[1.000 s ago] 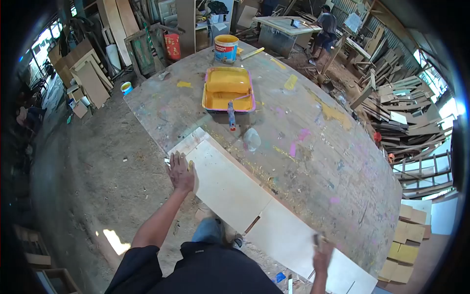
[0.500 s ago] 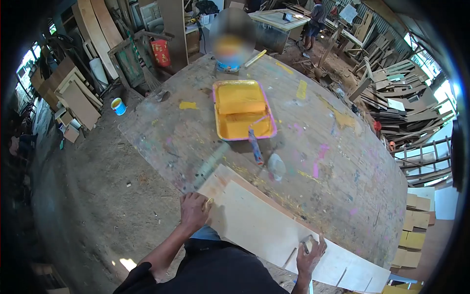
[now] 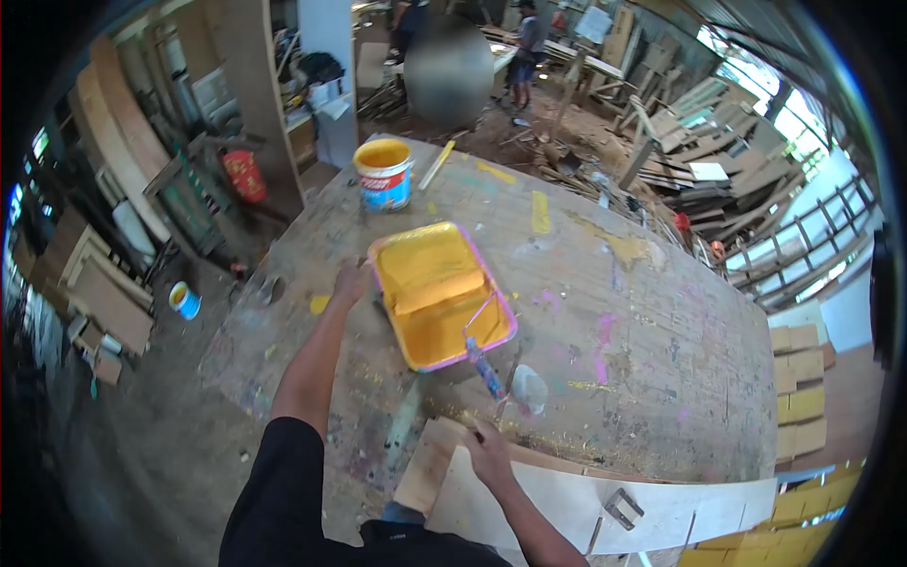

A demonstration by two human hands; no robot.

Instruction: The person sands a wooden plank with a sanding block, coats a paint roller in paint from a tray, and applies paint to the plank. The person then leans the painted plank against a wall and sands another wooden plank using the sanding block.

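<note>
My left hand (image 3: 350, 283) is at the left rim of a yellow paint tray (image 3: 491, 280), its fingers closed on the edge. In the tray lies a roller (image 3: 439, 293), its stained handle (image 3: 486, 370) sticking out over the front rim. My right hand (image 3: 488, 455) is curled above the left part of a long pale board (image 3: 557, 501), just below the roller handle; whatever its fingers hold, if anything, is hidden. A small block (image 3: 624, 508) rests on the board, apart from both hands. Beside the handle sits a clear, whitish piece (image 3: 529, 389).
A paint bucket (image 3: 385, 180) and a yellow stick (image 3: 437, 163) stand and lie at the far end of the stained table (image 3: 661, 397). A smaller bucket (image 3: 185, 300) is on the floor at left. Beyond the table are wood piles (image 3: 699, 161) and a person (image 3: 527, 52).
My left hand has left the board and reached forward to the tray. My right hand has let go of the block and moved left along the board. The view has shifted, and the tray appears turned.
</note>
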